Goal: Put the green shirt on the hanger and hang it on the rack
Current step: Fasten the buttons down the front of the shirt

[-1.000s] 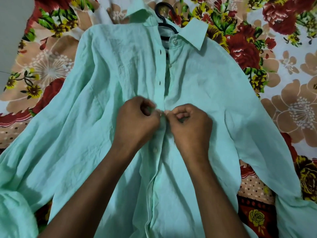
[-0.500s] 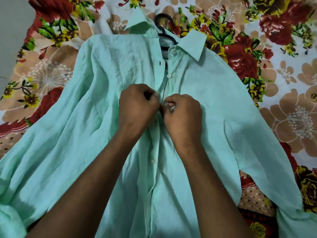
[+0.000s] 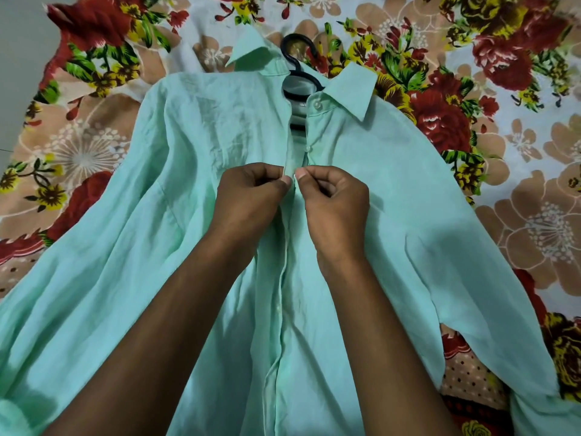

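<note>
Both grips are pinched on the front placket of the green shirt: the left hand grasps the left edge and the right hand the right edge, thumbs nearly touching at chest level. Shirt lies face-up with sleeves spread on a floral bedsheet. Black hanger sits inside the open collar, hook protruding above; 2 upper buttons are unfastened.

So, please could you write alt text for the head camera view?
Two hands, left hand and right hand, pinch the front edges of a green shirt together. It lies on a floral bedsheet, with a black hanger inside its collar.
</note>
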